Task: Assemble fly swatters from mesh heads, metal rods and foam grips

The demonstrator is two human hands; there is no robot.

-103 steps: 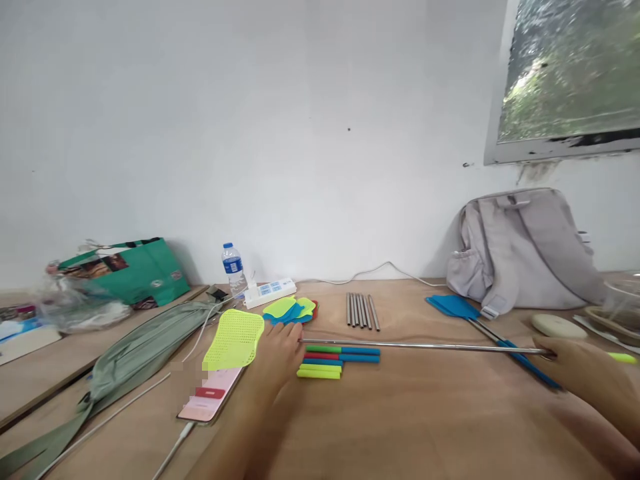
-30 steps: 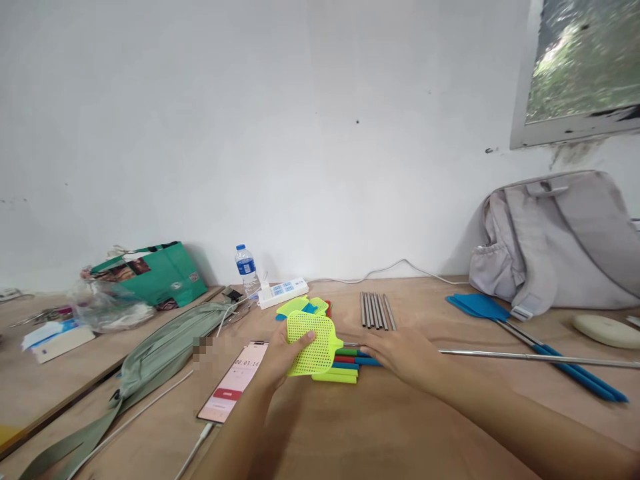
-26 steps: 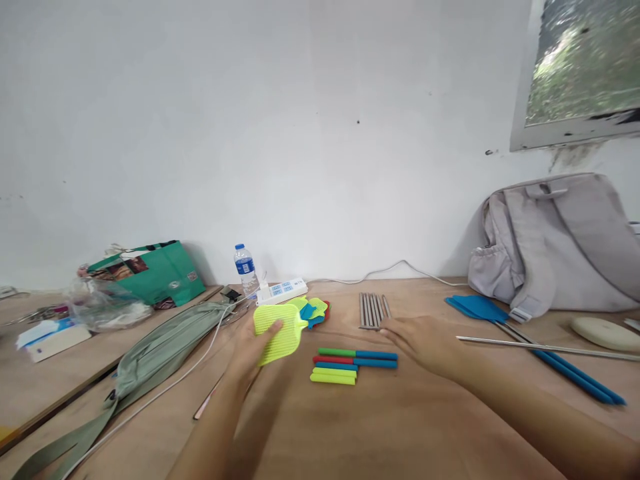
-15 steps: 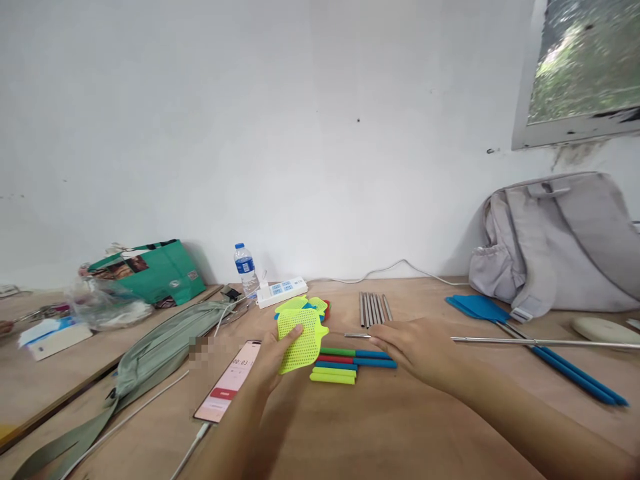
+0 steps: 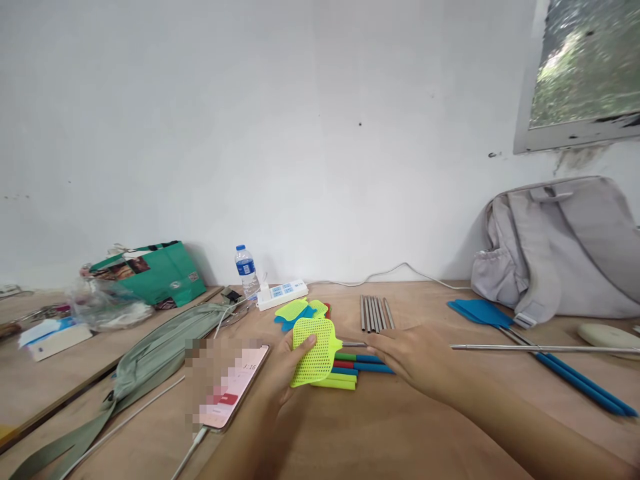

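Observation:
My left hand point(image 5: 289, 373) is closed on a yellow-green perforated fly swatter head point(image 5: 320, 360), thumb across its mesh. In my right hand point(image 5: 420, 360) a long thin telescopic metal rod point(image 5: 505, 347) is gripped, running out to the right. The rod's tip is at the swatter head's neck; whether it sits inside the socket I cannot tell. Under and beside the hands lie coloured handle tubes: green-blue, red-blue point(image 5: 373, 367) and yellow-green point(image 5: 340, 384). Behind them are more swatter heads point(image 5: 291, 309) and a row of short metal rods point(image 5: 374, 313).
Blue fly swatters point(image 5: 583, 380) lie at right, near a grey backpack point(image 5: 555, 247). A phone point(image 5: 235, 390) on a cable, a power strip point(image 5: 283, 293), a water bottle point(image 5: 245, 270), a green-grey strap bag point(image 5: 165, 343) and a green bag point(image 5: 170, 273) stand or lie leftward.
The swatter head in my left hand has moved right, closing the gap to the rod's tip. My right hand keeps its hold on the rod and has shifted only slightly.

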